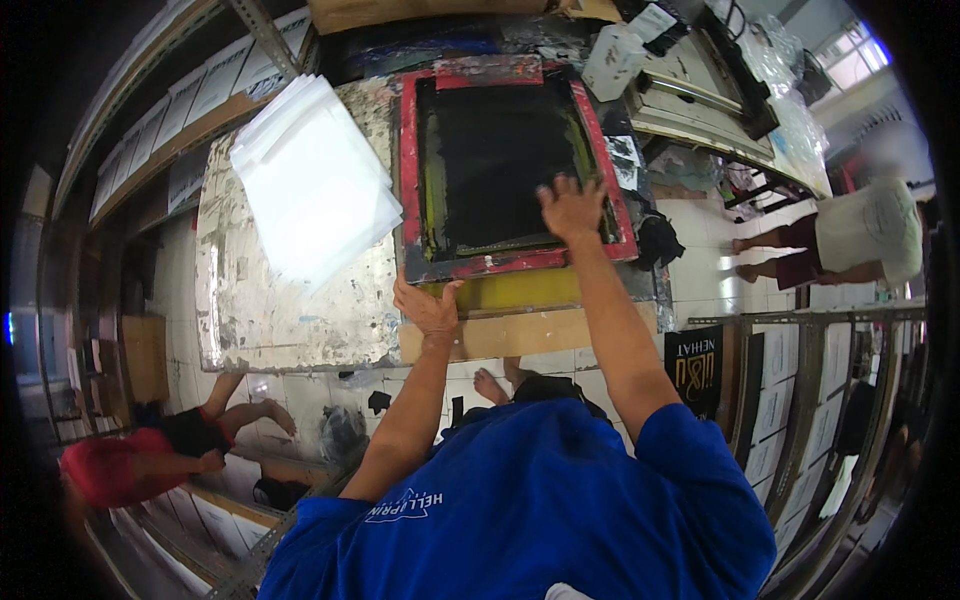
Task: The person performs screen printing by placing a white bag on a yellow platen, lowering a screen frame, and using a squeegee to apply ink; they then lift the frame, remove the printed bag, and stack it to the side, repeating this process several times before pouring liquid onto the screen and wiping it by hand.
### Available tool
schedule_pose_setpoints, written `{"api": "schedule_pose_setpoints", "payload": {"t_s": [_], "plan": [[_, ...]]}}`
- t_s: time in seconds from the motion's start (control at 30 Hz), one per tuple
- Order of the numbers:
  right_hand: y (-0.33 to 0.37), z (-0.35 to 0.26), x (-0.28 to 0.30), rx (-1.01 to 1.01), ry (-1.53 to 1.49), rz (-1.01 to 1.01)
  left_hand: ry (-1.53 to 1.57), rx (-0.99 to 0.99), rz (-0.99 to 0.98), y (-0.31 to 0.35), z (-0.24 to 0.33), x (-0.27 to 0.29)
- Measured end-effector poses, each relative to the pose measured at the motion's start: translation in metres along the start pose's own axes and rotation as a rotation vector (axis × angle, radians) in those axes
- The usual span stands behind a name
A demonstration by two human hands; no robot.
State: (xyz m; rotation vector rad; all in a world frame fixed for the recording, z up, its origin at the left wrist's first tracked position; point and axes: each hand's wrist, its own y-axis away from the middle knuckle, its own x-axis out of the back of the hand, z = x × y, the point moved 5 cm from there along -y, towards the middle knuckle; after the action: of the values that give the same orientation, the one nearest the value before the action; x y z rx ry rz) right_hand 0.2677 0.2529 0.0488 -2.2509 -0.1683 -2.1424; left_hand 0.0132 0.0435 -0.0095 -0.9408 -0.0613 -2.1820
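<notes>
A red-edged screen printing frame (407, 150) with dark, ink-stained mesh lies on the worktable, under a red block at its far end. My left hand (428, 308) is at the near left corner of this frame, fingers and thumb around the corner, the fingertips partly hidden. My right hand (574, 210) rests with spread fingers over the right side of the mesh, near the inner edge, holding nothing. Beneath the frame's near edge shows a yellow surface (500, 294), with a brown strip (530, 333) in front of it. White sheets (315, 180) lie in a loose stack to the left.
The stained worktable (250, 310) has a stained white container (613, 62) at its far right. A dark crumpled cloth (658, 240) sits by the frame's right corner. Shelves with boxes (190, 105) stand at left. One person (868, 235) is at right, another (130, 465) at lower left.
</notes>
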Motion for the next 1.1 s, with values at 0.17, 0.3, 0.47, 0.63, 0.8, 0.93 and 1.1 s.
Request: {"api": "schedule_pose_setpoints", "payload": {"t_s": [0.17, 0.3, 0.47, 0.63, 0.8, 0.93, 1.1], "plan": [[-0.020, -0.084, -0.007, 0.141, -0.110, -0.017, -0.003, -0.026, 0.004, 0.000, -0.005, -0.002], [-0.013, -0.157, -0.011, 0.432, -0.176, -0.008, 0.002, 0.062, -0.054, 0.001, -0.002, 0.002], [-0.072, -0.034, 0.001, 0.065, 0.039, 0.070, 0.027, 0.011, -0.032, 0.001, 0.000, 0.005], [-0.072, -0.089, 0.002, 0.051, -0.033, 0.000, 0.019, 0.016, -0.049, 0.002, 0.000, 0.004], [-0.079, -0.159, -0.016, 0.449, -0.086, 0.047, 0.014, 0.011, -0.040, 0.001, 0.005, 0.009], [-0.157, -0.035, -0.014, 0.135, 0.066, 0.042, 0.010, -0.029, -0.024, 0.000, 0.003, 0.005], [-0.103, 0.024, -0.005, 0.215, 0.088, 0.113, 0.002, 0.017, -0.063, 0.001, -0.001, 0.004]]}}
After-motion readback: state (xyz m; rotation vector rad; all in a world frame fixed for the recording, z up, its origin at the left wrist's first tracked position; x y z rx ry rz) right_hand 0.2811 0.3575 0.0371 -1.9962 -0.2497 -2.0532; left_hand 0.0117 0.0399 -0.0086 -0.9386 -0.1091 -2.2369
